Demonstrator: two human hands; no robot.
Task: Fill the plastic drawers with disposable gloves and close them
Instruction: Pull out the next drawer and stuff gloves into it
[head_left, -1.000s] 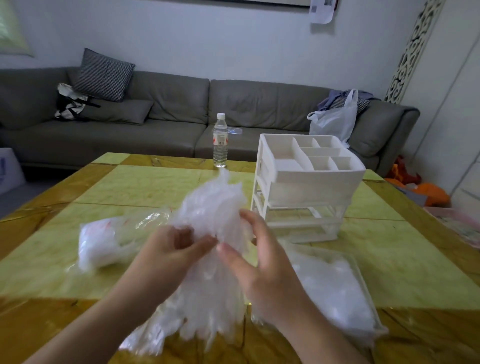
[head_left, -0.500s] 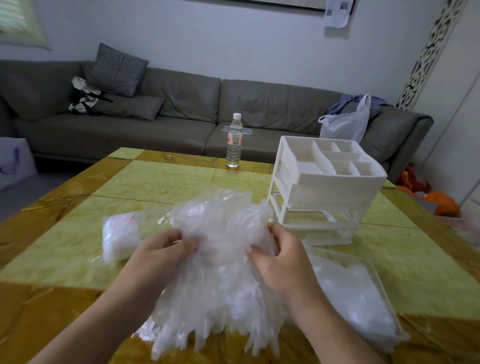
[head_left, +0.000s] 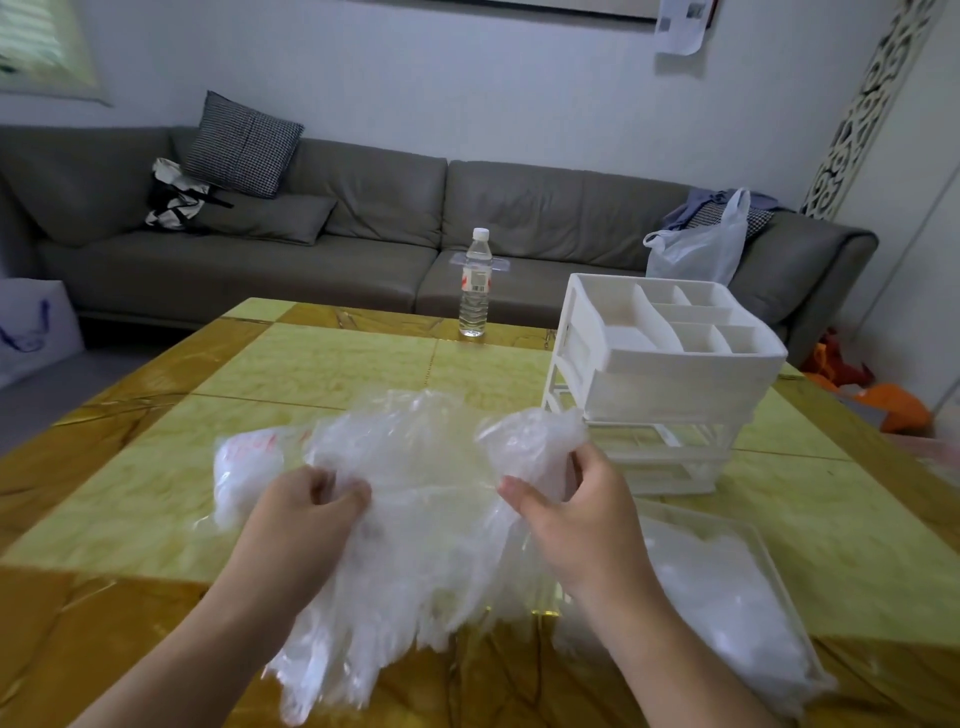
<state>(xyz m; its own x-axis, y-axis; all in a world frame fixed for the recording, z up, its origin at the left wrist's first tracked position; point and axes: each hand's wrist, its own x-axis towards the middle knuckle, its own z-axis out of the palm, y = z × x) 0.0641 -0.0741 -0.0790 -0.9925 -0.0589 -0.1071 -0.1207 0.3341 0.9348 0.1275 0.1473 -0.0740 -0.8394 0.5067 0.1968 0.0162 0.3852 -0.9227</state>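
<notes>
A living room with a long grey sofa (head_left: 363, 244) along the far wall lies behind a yellow-and-amber tiled counter (head_left: 332, 364), whose far edge runs just in front of the sofa and whose near edge falls below the frame; the left half of the counter, out to its left edge, offers the widest open room. Above the counter's near middle, the left hand (head_left: 306, 514) and the right hand (head_left: 571, 512) each grip a bunch of the disposable gloves (head_left: 431, 519), fingers curled into the clear plastic, with the wad stretched between them so that its long axis runs left to right while loose glove fingers hang down toward the near edge. Behind the left hand, touching the wad's left end, a clear bag (head_left: 244, 462) with red print lies on the counter. To the right of the right hand, a clear drawer (head_left: 753, 535) lies flat on the counter, packed with more white gloves, its long side running away from the near edge. Behind it stands the white drawer frame (head_left: 654, 395), with a divided tray on top, one drawer in place beneath it and open slots lower down; it sits just beyond the right hand and hems in that side. A water bottle (head_left: 475, 288) stands upright near the counter's far edge, well apart from the hands. A white plastic bag (head_left: 701, 249) rests on the sofa's right end.
</notes>
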